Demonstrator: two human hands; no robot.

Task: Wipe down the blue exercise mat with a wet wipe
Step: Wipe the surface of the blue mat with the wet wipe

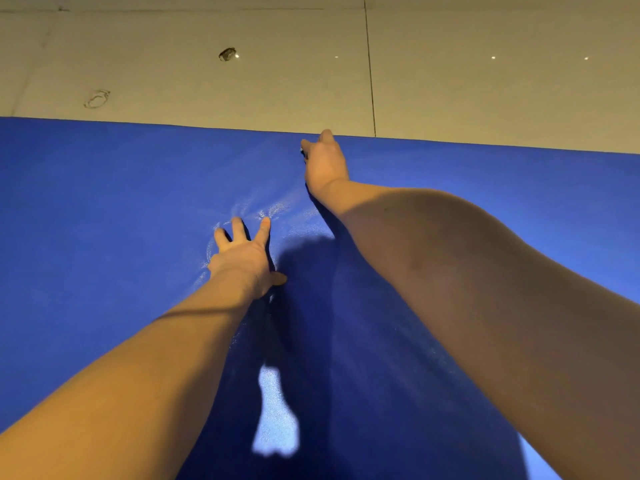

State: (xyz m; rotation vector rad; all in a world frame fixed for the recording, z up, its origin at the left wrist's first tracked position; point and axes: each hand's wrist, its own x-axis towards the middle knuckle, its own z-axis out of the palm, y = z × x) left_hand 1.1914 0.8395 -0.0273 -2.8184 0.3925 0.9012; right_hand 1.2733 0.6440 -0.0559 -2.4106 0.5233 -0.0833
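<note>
The blue exercise mat (104,202) lies flat on the floor and fills the lower part of the view. Its far edge runs straight across just beyond the right fingertips. The right hand (325,161) reaches out to that edge with its back to the camera. Its fingers point away and are foreshortened, so I cannot tell how far they are curled or what they hold. A small pale sliver (302,152) shows just beside the thumb, too small to identify. Nearer than those fingers and to their left, the left hand (242,258) presses palm-down on the mat, its fingers straight and spread and holding nothing. Shiny creases (273,211) fan out in the mat just past the left fingertips. Behind both hands a dark shadow (311,341) covers the mat between the forearms, with a bright patch (275,414) inside it. Beyond the right fingertips lies a pale tiled floor (485,91) with thin seams. On it, well past the left fingers, are a dark mark (227,54) and a faint ring-shaped scuff (97,98).
</note>
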